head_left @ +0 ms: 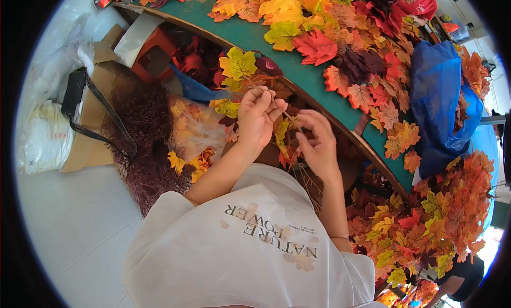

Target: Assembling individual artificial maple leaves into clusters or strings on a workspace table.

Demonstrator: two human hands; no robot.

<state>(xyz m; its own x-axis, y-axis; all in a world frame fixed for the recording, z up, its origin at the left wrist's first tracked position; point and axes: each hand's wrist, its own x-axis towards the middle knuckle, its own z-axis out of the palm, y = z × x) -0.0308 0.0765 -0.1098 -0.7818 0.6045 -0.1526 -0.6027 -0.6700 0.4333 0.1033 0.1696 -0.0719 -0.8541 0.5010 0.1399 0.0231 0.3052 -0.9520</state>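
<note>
Stem end hidden behind fingers. Left hand (pixel 259 118) pinched around thin brown stem (pixel 250 84) bearing yellow-green maple leaf (pixel 238 64), below green table (pixel 250 36) edge. Right hand (pixel 318 143) curled, fingertips gripping same twig's lower part.

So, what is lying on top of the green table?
The green table holds loose artificial maple leaves in yellow, orange, red and dark purple, and a blue bag. Whatever lies beneath the leaves and bag is covered.

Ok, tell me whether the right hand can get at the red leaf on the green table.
Probably yes: the right hand pinches only a thin stem, and nothing blocks the red leaf on the green table.
</note>
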